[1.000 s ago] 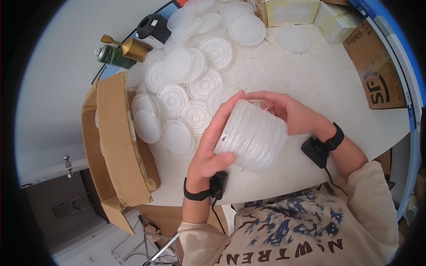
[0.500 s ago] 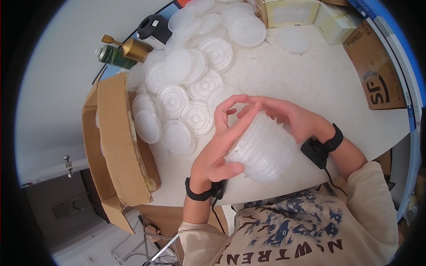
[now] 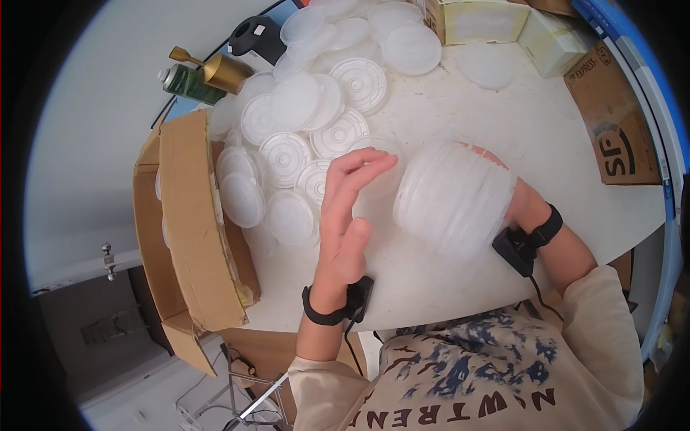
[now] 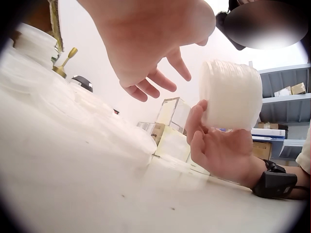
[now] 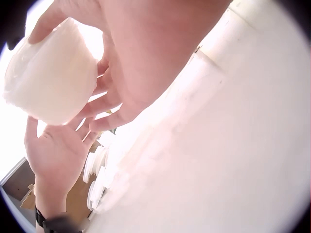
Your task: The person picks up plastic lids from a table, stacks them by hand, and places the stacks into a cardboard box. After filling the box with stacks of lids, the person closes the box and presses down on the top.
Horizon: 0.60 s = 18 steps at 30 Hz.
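A thick stack of translucent plastic lids (image 3: 453,201) is tilted on its side above the table's near part. My right hand (image 4: 223,150) grips the stack from below and the far side, its thumb and fingers on opposite sides; the lids hide much of it in the head view. Left of the stack, my left hand (image 3: 343,215) is raised with its fingers loosely extended, apart from the lids and holding nothing. Many loose lids (image 3: 285,159) lie in a spread pile beyond and left of that hand.
An open cardboard box (image 3: 190,223) stands along the table's left edge. Behind the pile are a gold can (image 3: 223,74), a green spray can (image 3: 190,85) and a black object (image 3: 256,39). Cartons, including a brown one (image 3: 609,118), stand at the back right.
My left hand has come off the stack and moved left, its fingers extending. The stack has moved right with my right hand and turned more onto its side.
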{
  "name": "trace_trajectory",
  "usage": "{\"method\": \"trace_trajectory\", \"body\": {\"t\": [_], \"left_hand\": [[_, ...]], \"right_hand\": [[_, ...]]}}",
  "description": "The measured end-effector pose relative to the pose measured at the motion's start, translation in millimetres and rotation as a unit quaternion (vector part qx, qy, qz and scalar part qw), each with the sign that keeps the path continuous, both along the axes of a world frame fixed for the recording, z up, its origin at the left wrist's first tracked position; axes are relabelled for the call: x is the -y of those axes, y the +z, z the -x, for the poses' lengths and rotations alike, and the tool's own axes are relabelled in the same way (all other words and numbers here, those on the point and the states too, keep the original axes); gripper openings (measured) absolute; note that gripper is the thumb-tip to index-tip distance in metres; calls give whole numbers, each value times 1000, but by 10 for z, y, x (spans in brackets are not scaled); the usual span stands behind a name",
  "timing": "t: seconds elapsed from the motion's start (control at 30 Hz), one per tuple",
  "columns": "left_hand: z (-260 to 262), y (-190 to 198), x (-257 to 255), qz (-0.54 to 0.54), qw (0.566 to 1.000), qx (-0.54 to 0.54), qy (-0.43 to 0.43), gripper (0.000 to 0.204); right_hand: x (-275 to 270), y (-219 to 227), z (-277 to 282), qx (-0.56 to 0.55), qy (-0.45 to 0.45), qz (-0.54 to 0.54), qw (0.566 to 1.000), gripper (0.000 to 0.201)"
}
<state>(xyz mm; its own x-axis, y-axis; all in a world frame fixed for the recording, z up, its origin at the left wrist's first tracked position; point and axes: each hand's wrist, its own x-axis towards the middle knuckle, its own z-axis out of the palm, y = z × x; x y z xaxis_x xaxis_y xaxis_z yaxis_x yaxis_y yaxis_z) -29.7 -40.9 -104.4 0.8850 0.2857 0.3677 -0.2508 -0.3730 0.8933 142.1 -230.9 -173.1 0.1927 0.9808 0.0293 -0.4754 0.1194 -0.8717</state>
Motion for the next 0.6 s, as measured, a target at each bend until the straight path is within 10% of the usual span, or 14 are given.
{"method": "trace_trajectory", "body": {"t": [0.23, 0.3, 0.6], "left_hand": [[19, -18, -69, -39, 990, -30, 136, 46], [-4, -9, -50, -242, 957, -73, 139, 59], [-2, 19, 10, -369, 903, -193, 105, 76]], "right_hand": [[-22, -98, -68, -331, -12, -152, 931, 48], [-75, -5, -39, -300, -82, -107, 944, 55], [-95, 89, 11, -207, -138, -70, 966, 56]]}}
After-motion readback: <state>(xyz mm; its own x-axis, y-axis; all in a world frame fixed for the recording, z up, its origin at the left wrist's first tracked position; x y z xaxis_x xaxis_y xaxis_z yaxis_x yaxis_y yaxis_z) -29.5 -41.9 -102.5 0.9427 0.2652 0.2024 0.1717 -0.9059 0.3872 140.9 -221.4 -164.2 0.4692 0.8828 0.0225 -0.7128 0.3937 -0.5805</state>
